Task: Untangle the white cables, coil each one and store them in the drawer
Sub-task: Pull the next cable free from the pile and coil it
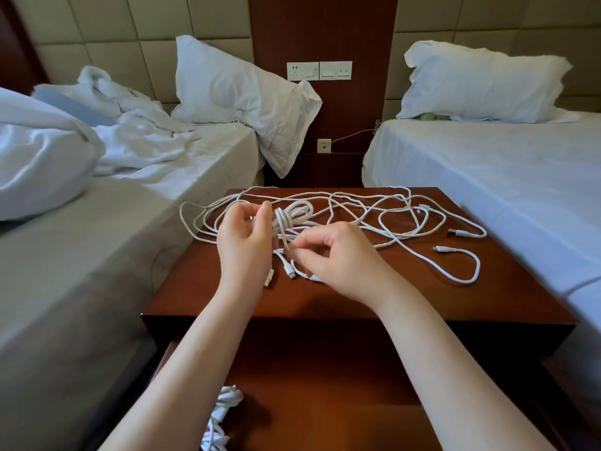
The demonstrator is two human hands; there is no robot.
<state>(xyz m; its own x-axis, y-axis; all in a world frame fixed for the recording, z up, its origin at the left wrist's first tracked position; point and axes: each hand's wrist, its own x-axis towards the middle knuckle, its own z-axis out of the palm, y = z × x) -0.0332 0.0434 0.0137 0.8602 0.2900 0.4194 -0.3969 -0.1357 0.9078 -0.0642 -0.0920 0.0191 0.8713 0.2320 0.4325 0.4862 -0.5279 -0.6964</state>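
Mid-task, I judge. Coiled bundle [224, 408] already in open drawer [341, 402], near its left side. My left hand [247, 240] curled round half-wrapped coil [294, 212] above table [325, 297]. My right hand [341, 258] pinches coil's tail strand between thumb and fingertips. Loose cables [406, 219] left to do: thin, matte white, round cord, limp overlapping loops sprawled across glossy red-brown wood, plugs scattered.
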